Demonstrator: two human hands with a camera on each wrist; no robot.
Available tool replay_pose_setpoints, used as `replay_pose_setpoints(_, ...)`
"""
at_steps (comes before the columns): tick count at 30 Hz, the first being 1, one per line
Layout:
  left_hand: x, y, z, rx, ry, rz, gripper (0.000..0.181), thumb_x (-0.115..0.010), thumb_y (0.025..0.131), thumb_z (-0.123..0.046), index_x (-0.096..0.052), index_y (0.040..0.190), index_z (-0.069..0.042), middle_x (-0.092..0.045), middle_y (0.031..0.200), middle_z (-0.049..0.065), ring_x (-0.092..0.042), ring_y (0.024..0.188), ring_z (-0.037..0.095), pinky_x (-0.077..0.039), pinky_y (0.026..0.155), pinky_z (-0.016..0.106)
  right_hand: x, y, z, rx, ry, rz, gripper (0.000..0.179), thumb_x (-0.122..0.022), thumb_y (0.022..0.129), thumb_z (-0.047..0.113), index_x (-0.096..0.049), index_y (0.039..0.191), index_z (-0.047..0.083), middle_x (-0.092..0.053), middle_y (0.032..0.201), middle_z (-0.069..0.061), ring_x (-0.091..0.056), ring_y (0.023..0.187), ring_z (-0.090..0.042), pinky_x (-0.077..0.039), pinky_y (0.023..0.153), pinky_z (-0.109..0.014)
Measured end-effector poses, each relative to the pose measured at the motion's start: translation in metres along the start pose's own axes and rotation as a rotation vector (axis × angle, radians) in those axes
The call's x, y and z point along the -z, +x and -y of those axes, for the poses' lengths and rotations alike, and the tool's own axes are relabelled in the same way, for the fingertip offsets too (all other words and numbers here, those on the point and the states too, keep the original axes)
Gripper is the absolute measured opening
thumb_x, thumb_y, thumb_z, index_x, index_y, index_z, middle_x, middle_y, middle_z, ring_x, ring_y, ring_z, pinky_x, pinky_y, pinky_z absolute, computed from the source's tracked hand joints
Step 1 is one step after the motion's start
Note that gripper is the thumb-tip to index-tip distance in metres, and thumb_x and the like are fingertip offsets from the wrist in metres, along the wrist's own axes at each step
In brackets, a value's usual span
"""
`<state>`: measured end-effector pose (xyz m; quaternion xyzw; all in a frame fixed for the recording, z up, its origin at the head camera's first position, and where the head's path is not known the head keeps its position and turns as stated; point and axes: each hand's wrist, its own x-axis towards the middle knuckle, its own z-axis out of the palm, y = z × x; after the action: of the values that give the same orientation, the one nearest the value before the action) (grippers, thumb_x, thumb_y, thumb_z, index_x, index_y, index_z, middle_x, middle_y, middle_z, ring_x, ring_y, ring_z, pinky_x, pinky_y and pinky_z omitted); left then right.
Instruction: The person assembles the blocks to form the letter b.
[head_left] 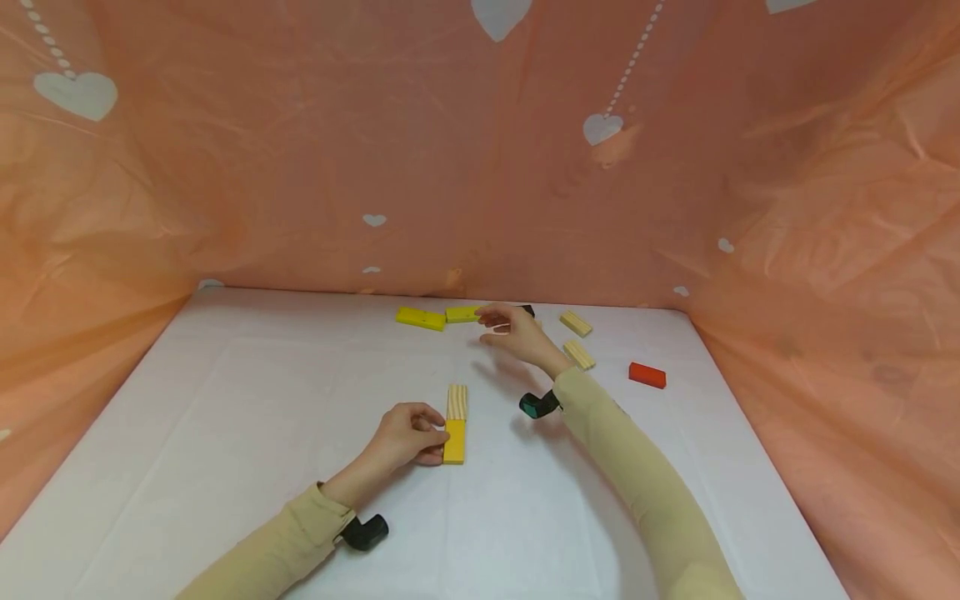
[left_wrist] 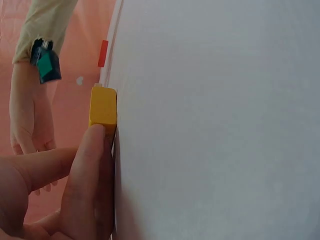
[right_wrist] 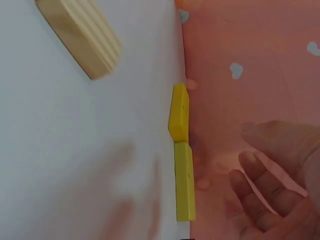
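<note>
An amber-yellow block (head_left: 454, 446) is held by the left hand (head_left: 408, 435) near the middle of the desk (head_left: 337, 367): the fingers are bent, and the thumb and fingertips are closed against the block's left side, one fingertip being seen pressed to it in the left wrist view. The amber-yellow block is laid flat, its far end set against the near end of a striped wooden block (head_left: 457, 402), so that a short straight line is formed, pointing away from the person. The right hand (head_left: 516, 332) is raised farther back and to the right, its fingers loosely spread and softly bent, with a wide gap left beneath the thumb; nothing is held in it. Its fingertips are seen in front of the right end of a right lime-yellow block (head_left: 461, 314), which is placed end to end with a left lime-yellow block (head_left: 420, 318) at the far edge, the two set at a slight angle. A black object (head_left: 528, 310) is partly hidden behind the right hand. Beyond the right wrist, two pale wooden blocks (head_left: 576, 323) are placed slantwise, one nearer than the other, and a red block (head_left: 647, 375) is laid farther right. Small black cameras (head_left: 365, 533) are worn at both wrists, below beige sleeves (head_left: 637, 467). The desk is covered in white and enclosed by orange-pink sheeting (head_left: 465, 167) printed with white hearts.
</note>
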<state>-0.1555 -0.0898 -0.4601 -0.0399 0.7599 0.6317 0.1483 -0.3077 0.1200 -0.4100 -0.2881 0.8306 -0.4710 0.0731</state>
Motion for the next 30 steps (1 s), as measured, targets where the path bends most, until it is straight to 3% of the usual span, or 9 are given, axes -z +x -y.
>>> replay_pose_setpoints(9, -0.001, 0.003, 0.002, 0.002, 0.021, 0.008, 0.020, -0.072, 0.081, 0.005, -0.062, 0.099, 0.005, -0.060, 0.075, 0.013, -0.063, 0.058, 0.018, -0.060, 0.055, 0.033, 0.008, 0.018, -0.004, 0.027, -0.037, 0.016, 0.045, -0.066, 0.087, -0.005, -0.052, 0.129, -0.005, -0.054, 0.129, -0.023, -0.046, 0.122, -0.040, -0.039, 0.106, -0.047)
replay_pose_setpoints(23, 0.001, 0.001, 0.001, -0.010, 0.016, 0.034, 0.022, -0.071, 0.082, 0.004, -0.061, 0.101, 0.006, -0.060, 0.077, 0.013, -0.064, 0.060, 0.017, -0.060, 0.056, 0.033, 0.008, 0.036, -0.025, -0.019, -0.035, 0.014, 0.049, -0.067, 0.085, -0.006, -0.050, 0.132, -0.007, -0.052, 0.133, -0.021, -0.046, 0.126, -0.033, -0.036, 0.109, -0.047)
replay_pose_setpoints(30, 0.001, 0.001, 0.002, -0.004, 0.021, 0.030, 0.021, -0.071, 0.082, 0.004, -0.062, 0.100, 0.005, -0.060, 0.076, 0.012, -0.063, 0.059, 0.017, -0.061, 0.057, 0.033, 0.004, 0.039, -0.033, -0.030, -0.012, -0.006, 0.050, -0.066, 0.084, -0.007, -0.049, 0.131, -0.009, -0.052, 0.132, -0.024, -0.044, 0.126, -0.035, -0.035, 0.109, -0.048)
